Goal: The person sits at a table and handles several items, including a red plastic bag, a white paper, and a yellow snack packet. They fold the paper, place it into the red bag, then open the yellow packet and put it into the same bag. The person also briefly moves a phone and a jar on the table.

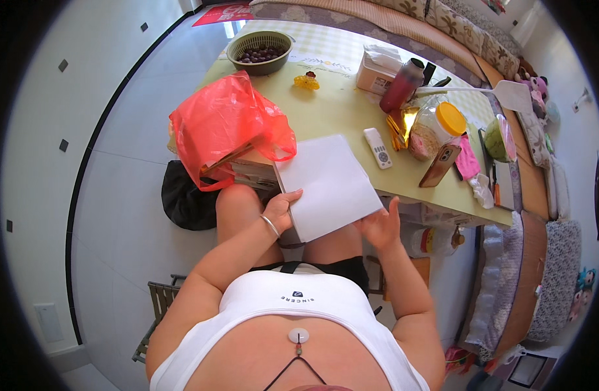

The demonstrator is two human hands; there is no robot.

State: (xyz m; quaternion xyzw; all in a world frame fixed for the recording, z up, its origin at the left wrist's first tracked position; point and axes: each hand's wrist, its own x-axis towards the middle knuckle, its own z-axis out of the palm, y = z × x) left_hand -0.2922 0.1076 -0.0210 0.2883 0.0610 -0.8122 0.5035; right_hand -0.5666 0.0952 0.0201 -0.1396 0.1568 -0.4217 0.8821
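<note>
My left hand [284, 210] clamps the white paper [332, 186] by its left edge; my right hand [381, 226] (thumb standing apart from fingers) touches its right corner.

Bright; glare on floor [126, 221]; edges curved, corners black.

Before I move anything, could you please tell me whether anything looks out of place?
Mildly odd: the red plastic bag appears to overhang the near-left edge of the table, so it looks precariously placed.
</note>
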